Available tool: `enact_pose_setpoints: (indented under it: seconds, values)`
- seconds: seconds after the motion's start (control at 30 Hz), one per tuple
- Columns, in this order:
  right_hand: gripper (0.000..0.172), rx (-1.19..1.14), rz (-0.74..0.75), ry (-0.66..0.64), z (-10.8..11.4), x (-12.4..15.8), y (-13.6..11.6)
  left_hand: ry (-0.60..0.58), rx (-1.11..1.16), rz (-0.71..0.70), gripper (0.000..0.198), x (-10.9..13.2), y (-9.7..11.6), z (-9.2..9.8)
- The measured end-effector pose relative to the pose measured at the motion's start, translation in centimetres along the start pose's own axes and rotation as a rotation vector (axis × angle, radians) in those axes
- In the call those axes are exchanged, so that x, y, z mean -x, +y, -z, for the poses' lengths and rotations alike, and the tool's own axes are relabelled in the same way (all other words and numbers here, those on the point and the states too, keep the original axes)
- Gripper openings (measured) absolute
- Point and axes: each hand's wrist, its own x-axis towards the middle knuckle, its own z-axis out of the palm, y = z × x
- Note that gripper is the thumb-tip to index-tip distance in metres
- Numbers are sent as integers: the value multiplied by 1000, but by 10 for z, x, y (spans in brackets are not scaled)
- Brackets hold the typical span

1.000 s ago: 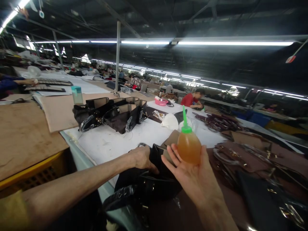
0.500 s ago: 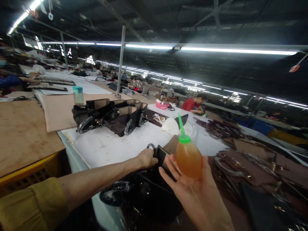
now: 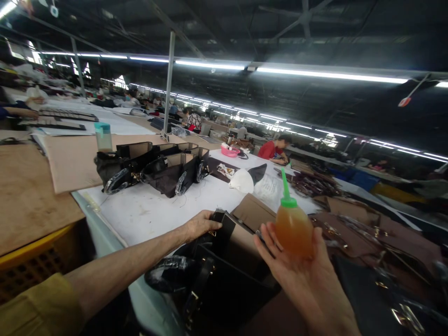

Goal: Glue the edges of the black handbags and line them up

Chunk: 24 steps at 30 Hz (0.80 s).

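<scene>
My right hand holds a small squeeze bottle of amber liquid with a green nozzle cap, upright, palm up, thumb against its right side. My left hand grips the top edge of a black handbag that stands open in front of me on the white table. The bag's handle is wrapped in clear plastic and lies toward me.
Several finished black handbags stand in a row further up the table, beside brown board sheets and a teal-capped bottle. Brown leather pieces and bag parts pile up on the right. Other people work at distant tables.
My right hand has carried the bottle to the right, away from the bag. My left hand has shifted along the bag's top edge, and the bag now stands more open.
</scene>
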Motion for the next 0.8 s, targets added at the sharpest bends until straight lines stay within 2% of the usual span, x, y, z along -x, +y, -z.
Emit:
enact_pose_setpoints:
  seconds: [0.13,0.3,0.4,0.47,0.57,0.67,0.8]
  values:
    - [47,65,-6,-16,4,11,-8,33,-81,-68,38,1,32,2]
    - [45,229,29,-140,21,24,-24,-137,-365,-93,21,-6,88,16]
    - [51,371,111,-93,40,32,-33,-250,-579,-21,11,-10,105,20]
    - [51,481,191,-45,55,36,-36,-307,-701,55,10,-9,106,20]
    - [57,635,319,-45,73,39,-36,-372,-812,157,9,-2,98,15]
    - [68,811,362,-105,86,39,-33,-446,-839,222,6,5,88,9]
    - [70,965,416,-175,93,35,-27,-542,-785,318,7,12,78,4]
